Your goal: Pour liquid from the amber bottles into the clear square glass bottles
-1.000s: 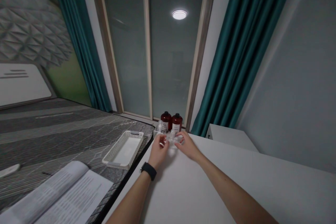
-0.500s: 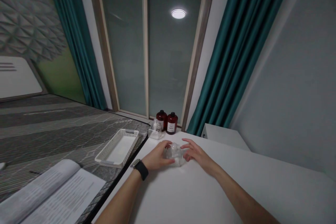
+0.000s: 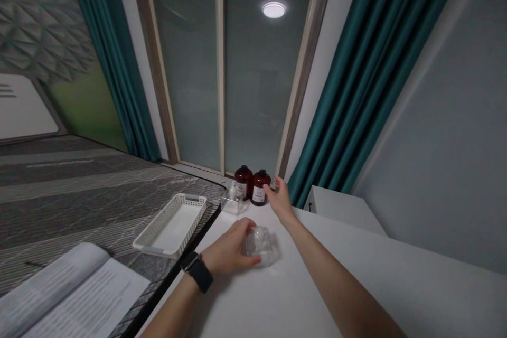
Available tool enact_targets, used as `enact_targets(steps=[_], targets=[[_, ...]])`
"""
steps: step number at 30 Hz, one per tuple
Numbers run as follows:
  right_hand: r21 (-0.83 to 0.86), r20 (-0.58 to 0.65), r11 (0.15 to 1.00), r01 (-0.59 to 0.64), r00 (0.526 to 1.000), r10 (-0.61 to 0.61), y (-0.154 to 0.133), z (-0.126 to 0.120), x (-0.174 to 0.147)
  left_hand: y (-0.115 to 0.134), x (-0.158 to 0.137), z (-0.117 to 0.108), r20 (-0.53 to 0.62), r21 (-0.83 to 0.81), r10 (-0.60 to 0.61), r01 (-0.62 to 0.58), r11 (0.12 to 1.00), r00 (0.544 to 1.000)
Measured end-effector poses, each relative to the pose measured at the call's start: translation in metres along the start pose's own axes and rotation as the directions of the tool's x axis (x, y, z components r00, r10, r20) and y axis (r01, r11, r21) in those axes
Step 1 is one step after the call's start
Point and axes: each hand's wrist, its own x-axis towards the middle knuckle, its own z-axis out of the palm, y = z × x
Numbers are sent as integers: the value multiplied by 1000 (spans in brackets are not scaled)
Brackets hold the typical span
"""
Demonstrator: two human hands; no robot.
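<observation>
My left hand (image 3: 233,250), with a dark watch on its wrist, grips the left side of a clear plastic container (image 3: 263,259) on the white table. Inside it sits a rounded, see-through item that I cannot name. My right hand (image 3: 279,202) is stretched forward with thumb and fingers apart, at the right side of a dark red bottle (image 3: 260,188) with a black cap and white label. Whether the thumb touches the bottle, I cannot tell. A second such bottle (image 3: 243,180) stands to its left. In front of that one is a small clear box (image 3: 233,206) with whitish items.
A white perforated basket (image 3: 174,224) and an open book (image 3: 91,288) lie on the dark patterned surface (image 3: 79,195) at the left. A white cabinet (image 3: 344,208) stands beyond the white table's (image 3: 293,296) far right edge. Behind hang green curtains (image 3: 368,74) beside glass doors.
My right hand has left the clear container and reached forward to the right-hand bottle. My left hand stays on the container. The view has shifted slightly.
</observation>
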Motion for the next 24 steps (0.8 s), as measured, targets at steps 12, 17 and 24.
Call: enact_targets(steps=[12,17,24], targets=[[39,122,999,22,992,-26,-6,28,18,-1,0,0,29,-11,-37,37,999,999],[70,195,996,50,979,-62,-8,-2,3,1,-1,0,22,-5,-28,28,1000,999],[80,213,995,67,973,-83,-20,-66,-44,5,-2,3,-18,19,13,-13,1000,1000]])
